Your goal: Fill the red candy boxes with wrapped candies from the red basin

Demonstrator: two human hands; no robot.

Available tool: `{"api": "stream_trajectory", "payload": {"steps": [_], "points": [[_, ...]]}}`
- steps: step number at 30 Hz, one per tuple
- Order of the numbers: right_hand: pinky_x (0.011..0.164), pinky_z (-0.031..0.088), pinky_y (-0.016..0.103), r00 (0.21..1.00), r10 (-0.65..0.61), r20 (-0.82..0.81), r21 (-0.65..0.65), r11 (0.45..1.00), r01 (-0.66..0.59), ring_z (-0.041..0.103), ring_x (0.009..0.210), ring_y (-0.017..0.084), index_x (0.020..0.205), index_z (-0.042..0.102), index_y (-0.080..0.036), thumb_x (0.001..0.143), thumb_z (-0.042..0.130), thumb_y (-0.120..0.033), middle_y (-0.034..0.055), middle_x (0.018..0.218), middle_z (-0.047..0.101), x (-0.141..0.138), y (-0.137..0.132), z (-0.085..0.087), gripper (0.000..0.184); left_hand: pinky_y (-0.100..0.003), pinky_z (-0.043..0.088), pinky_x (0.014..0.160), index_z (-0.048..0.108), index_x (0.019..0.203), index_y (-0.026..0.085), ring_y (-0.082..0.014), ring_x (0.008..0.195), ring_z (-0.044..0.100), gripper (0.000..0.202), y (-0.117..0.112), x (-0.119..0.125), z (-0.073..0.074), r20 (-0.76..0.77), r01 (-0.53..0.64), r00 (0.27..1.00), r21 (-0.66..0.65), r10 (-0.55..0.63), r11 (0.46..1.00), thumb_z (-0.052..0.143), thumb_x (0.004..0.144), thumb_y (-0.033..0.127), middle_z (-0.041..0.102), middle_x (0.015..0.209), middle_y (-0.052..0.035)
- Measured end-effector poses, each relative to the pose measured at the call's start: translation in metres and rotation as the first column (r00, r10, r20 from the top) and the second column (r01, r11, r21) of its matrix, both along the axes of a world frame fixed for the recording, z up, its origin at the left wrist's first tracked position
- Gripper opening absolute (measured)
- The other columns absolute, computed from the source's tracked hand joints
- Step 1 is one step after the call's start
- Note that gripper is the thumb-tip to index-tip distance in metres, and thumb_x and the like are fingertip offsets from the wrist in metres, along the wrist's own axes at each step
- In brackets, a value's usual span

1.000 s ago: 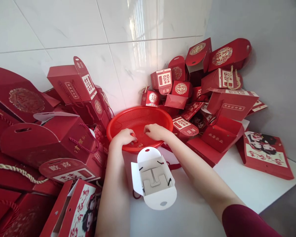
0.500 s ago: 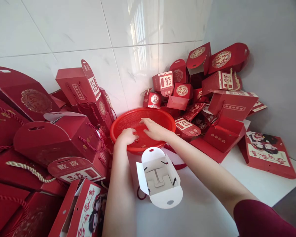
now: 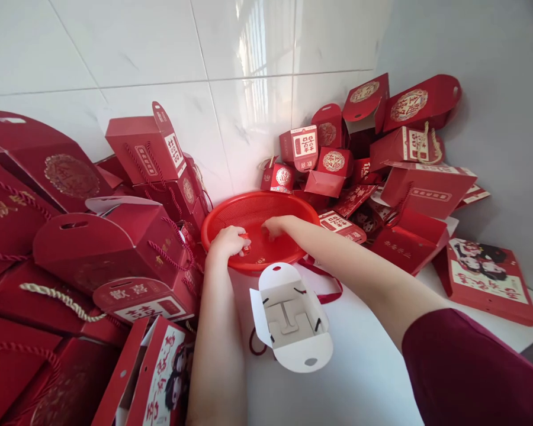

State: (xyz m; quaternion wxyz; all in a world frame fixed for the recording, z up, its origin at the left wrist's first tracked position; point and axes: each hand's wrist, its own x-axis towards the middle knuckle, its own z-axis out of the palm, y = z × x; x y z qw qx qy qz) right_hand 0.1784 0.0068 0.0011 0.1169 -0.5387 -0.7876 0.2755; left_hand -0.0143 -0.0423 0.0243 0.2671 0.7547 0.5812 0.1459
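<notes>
Our left hand (image 3: 228, 241) is curled inside the near-left part of the red basket (image 3: 293, 204), fingers closed around a small red item (image 3: 246, 244) that we cannot make out further; it peeks from between the fingertips just above the basket floor. Our right hand (image 3: 275, 225) reaches in beside it, palm down, fingers bent toward the basket's middle, and we cannot tell whether it grips anything, since the fingertips are hidden against the red mesh. The two hands are near each other but not touching. The basket is round and shallow, sitting on the white counter (image 3: 368, 367) against the tiled wall (image 3: 160, 53), with a few small gold-marked bits lying on its bottom by our left hand. Just in front of the basket, between our forearms, stands an open box (image 3: 292, 316), its white inside facing up, flaps spread and a red cord (image 3: 328, 275) trailing under our right arm. To the left a heap of red boxes (image 3: 115, 236) with rope handles is piled up, some tipped on their sides. To the right another pile of boxes (image 3: 395, 160) leans into the corner, and a flat box with a printed couple (image 3: 488, 269) lies at the far right. Our right sleeve (image 3: 471, 373) is dark red.
</notes>
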Motion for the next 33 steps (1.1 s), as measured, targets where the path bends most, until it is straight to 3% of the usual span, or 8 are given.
{"api": "stream_trajectory", "payload": {"steps": [5, 9, 12, 16, 22, 26, 30, 33], "points": [[0.082, 0.058, 0.038, 0.983, -0.009, 0.182, -0.181, 0.982, 0.042, 0.066, 0.096, 0.02, 0.117, 0.062, -0.014, 0.096, 0.061, -0.032, 0.0081, 0.114, 0.065, -0.009, -0.005, 0.003, 0.029, -0.025, 0.047, 0.06, 0.06, 0.062, 0.019, -0.0158, 0.05, 0.067, 0.013, -0.004, 0.001, 0.001, 0.065, 0.027, 0.998, -0.055, -0.023, 0.998, 0.068, 0.073, 0.02, 0.071, 0.057, -0.0001], [0.075, 0.058, 0.034, 0.974, -0.013, 0.228, -0.22, 0.973, 0.065, 0.068, 0.083, 0.016, 0.106, 0.065, -0.012, 0.095, 0.064, -0.029, 0.0049, 0.098, 0.069, -0.009, -0.014, 0.019, 0.021, -0.026, 0.05, 0.061, 0.062, 0.063, 0.018, -0.0184, 0.055, 0.071, 0.012, -0.003, -0.002, 0.0, 0.114, 0.054, 0.993, -0.094, -0.043, 0.994, 0.07, 0.072, 0.021, 0.073, 0.061, -0.0025], [0.064, 0.055, 0.03, 0.986, -0.023, 0.168, -0.147, 0.988, 0.048, 0.067, 0.064, 0.016, 0.092, 0.069, -0.011, 0.084, 0.07, -0.013, 0.0044, 0.078, 0.07, -0.002, -0.032, 0.034, 0.009, -0.027, 0.051, 0.062, 0.063, 0.065, 0.017, -0.0199, 0.058, 0.073, 0.012, -0.001, -0.003, 0.001, 0.165, 0.071, 0.985, -0.096, -0.054, 0.993, 0.072, 0.072, 0.021, 0.075, 0.066, -0.0045], [0.059, 0.05, 0.025, 1.0, 0.013, -0.014, 0.045, 0.999, -0.012, 0.065, 0.061, 0.015, 0.081, 0.07, -0.015, 0.073, 0.062, 0.003, 0.0052, 0.076, 0.071, 0.009, -0.069, 0.046, 0.021, -0.028, 0.053, 0.067, 0.062, 0.071, 0.016, -0.0203, 0.067, 0.075, 0.014, -0.006, 0.003, 0.007, 0.296, 0.083, 0.953, -0.069, -0.059, 0.994, 0.07, 0.078, 0.025, 0.077, 0.079, -0.0065], [0.048, 0.051, 0.018, 0.969, 0.052, -0.24, 0.134, 0.991, -0.02, 0.065, 0.07, 0.013, 0.093, 0.064, -0.018, 0.083, 0.055, -0.015, 0.0036, 0.091, 0.07, 0.025, -0.114, 0.042, 0.014, -0.03, 0.058, 0.074, 0.058, 0.079, 0.015, -0.0205, 0.08, 0.076, 0.013, -0.027, 0.017, 0.028, 0.497, 0.04, 0.868, -0.05, -0.01, 0.998, 0.069, 0.083, 0.022, 0.075, 0.08, -0.0067], [0.047, 0.051, 0.019, 0.912, 0.022, -0.41, 0.13, 0.991, 0.034, 0.063, 0.066, 0.012, 0.087, 0.064, -0.017, 0.082, 0.059, -0.022, 0.0028, 0.086, 0.069, 0.032, -0.115, 0.034, 0.008, -0.033, 0.059, 0.08, 0.058, 0.075, 0.014, -0.0198, 0.081, 0.076, 0.017, -0.039, 0.018, 0.042, 0.581, 0.101, 0.813, -0.073, -0.041, 0.992, 0.073, 0.081, 0.018, 0.074, 0.076, -0.0057], [0.05, 0.045, 0.02, 0.908, 0.036, -0.416, 0.166, 0.985, 0.037, 0.057, 0.059, 0.01, 0.084, 0.066, -0.017, 0.085, 0.059, -0.025, 0.0003, 0.075, 0.065, 0.038, -0.108, 0.03, 0.011, -0.036, 0.06, 0.084, 0.061, 0.074, 0.013, -0.019, 0.077, 0.076, 0.016, -0.047, 0.021, 0.051, 0.589, 0.145, 0.808, -0.166, -0.02, 0.975, 0.073, 0.083, 0.018, 0.074, 0.074, -0.0058], [0.051, 0.038, 0.02, 0.891, 0.088, -0.445, 0.195, 0.981, 0.001, 0.048, 0.056, 0.008, 0.082, 0.066, -0.016, 0.088, 0.061, -0.034, -0.0034, 0.065, 0.057, 0.043, -0.111, 0.036, 0.019, -0.033, 0.06, 0.083, 0.063, 0.077, 0.012, -0.0173, 0.076, 0.076, 0.014, -0.052, 0.026, 0.059, 0.635, 0.124, 0.772, -0.151, 0.0, 0.981, 0.071, 0.085, 0.02, 0.075, 0.078, -0.0062]]}}
